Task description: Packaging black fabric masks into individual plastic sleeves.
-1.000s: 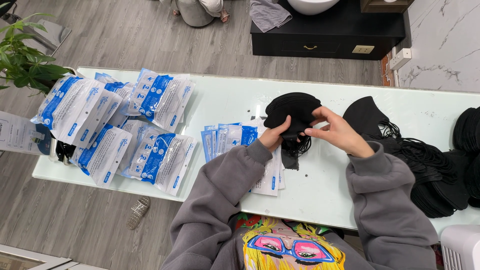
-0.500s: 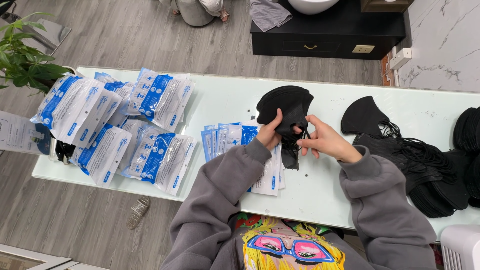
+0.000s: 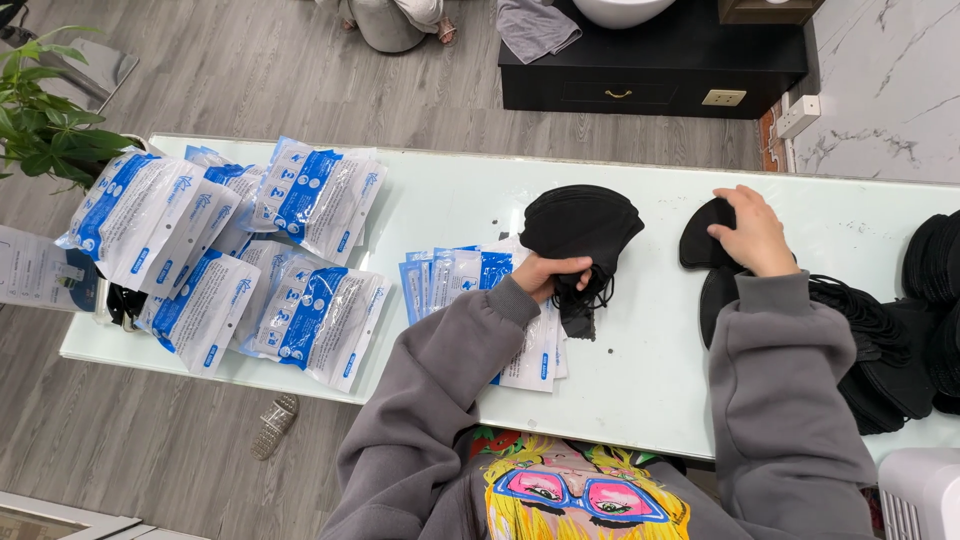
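My left hand grips a bunch of black face masks held just above the pale table, their ear loops hanging down below my fingers. My right hand rests on another black mask at the near end of a row of black masks on the right side of the table. Under my left forearm lies a fan of flat blue-and-white pouches.
A heap of filled blue-and-white mask packs covers the table's left end. More black masks lie at the far right. A potted plant stands at the left, a black cabinet beyond the table, a white appliance at bottom right.
My right hand has let go of the bunch and moved right onto the mask row. My left hand keeps holding the bunch, now slightly lower.
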